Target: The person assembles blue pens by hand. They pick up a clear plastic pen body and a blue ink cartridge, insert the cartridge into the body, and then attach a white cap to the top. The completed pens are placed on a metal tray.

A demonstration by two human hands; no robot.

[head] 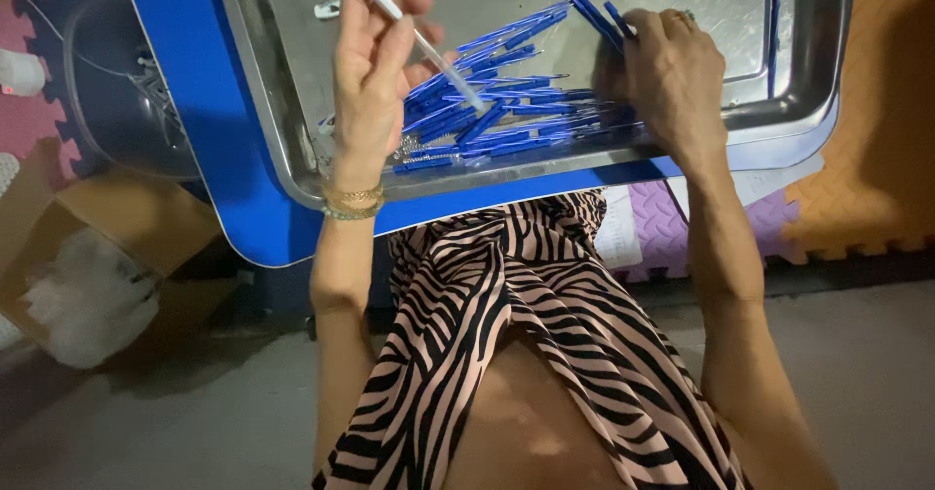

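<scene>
Left hand (pixel 375 56) pinches white tube (pixel 414 34), long axis diagonal.

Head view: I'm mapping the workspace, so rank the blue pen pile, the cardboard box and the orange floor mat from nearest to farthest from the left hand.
1. Blue pen pile: in the tray, just right of the left hand.
2. Cardboard box: on the floor, lower left.
3. Orange floor mat: far right.

floor: grey concrete (pixel 857 373); mats: orange (pixel 881 159), purple (pixel 657 232), pink foam (pixel 29 110); table: blue (pixel 185 91); box: cardboard (pixel 117 227)
</scene>
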